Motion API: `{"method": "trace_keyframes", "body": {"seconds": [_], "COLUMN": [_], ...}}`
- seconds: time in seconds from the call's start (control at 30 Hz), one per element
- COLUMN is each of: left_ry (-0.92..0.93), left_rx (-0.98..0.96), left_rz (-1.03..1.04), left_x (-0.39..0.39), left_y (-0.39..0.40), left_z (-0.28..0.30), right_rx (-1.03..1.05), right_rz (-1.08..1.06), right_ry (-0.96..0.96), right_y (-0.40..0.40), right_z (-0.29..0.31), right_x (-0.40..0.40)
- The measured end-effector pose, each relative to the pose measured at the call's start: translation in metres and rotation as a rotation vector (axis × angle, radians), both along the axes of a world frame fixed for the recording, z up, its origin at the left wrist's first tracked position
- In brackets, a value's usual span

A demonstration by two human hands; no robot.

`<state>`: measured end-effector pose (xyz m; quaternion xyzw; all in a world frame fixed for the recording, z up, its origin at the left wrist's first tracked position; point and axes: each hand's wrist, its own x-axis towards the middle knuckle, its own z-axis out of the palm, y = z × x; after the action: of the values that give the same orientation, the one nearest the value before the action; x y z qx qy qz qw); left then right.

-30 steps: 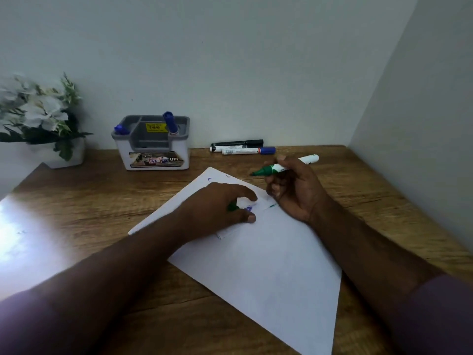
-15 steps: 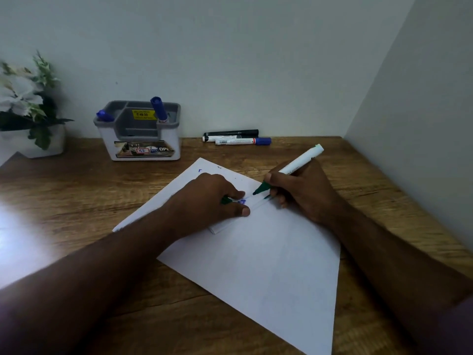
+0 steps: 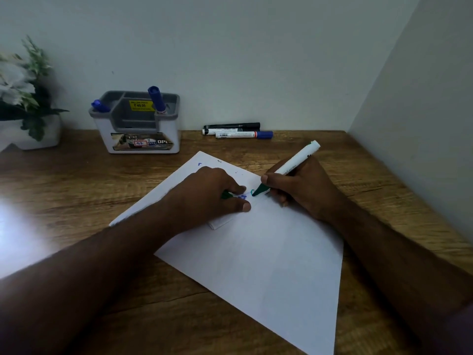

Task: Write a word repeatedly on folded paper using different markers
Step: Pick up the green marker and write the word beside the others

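Note:
A small folded paper lies on a large white sheet on the wooden desk. My left hand presses the folded paper flat and holds a green marker cap between its fingers. My right hand grips a white marker with a green tip. The tip touches the folded paper just right of some blue writing, where a green stroke shows. Most of the folded paper is hidden under my left hand.
A grey and white pen holder with two blue markers stands at the back. Black and blue-capped markers lie by the wall. A potted plant with white flowers is at far left. A wall closes the right side.
My right hand has lowered the green marker from above the paper until its tip touches the folded paper, and a green stroke has appeared. My left hand has kept pressing the paper.

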<state>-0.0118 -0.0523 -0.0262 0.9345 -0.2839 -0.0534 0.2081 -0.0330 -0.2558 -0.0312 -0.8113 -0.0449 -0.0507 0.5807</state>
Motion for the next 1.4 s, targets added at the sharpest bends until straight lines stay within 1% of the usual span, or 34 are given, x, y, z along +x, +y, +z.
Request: {"method": "trace_keyframes", "body": {"seconds": [0.17,0.4,0.57,0.8,1.07,1.2,1.4], "left_ry": [0.008,0.015,0.019,0.016,0.009,0.011,0.008], "left_rx": [0.012,0.005,0.014,-0.015,-0.015,-0.008,-0.001], "left_rz": [-0.003,0.002,0.006,0.004,0.006,0.005,0.004], "left_x": [0.0011,-0.0003,-0.0012,-0.0034,-0.0006,0.0003,-0.0003], "left_y": [-0.001,-0.001,-0.0018,0.0003,0.0014,0.001,0.0009], "left_z": [0.0004,0.0016,0.0032,0.0034,-0.0008,-0.0009,0.0], "right_rx": [0.002,-0.08,0.001,-0.039,0.008,-0.04,0.003], "right_rz": [-0.028,-0.079,-0.106,-0.116,-0.165,-0.182,-0.2], "right_ry": [-0.028,-0.036,-0.034,-0.035,-0.028,-0.018,-0.01], "right_y": [0.0004,-0.0007,-0.0016,0.0,0.0016,0.002,0.0018], "right_z": [0.0013,0.0002,0.0007,0.0017,0.002,0.0013,0.0012], "right_x": [-0.0001,0.0005,0.0005,0.0002,-0.0004,-0.0002,0.0005]}}
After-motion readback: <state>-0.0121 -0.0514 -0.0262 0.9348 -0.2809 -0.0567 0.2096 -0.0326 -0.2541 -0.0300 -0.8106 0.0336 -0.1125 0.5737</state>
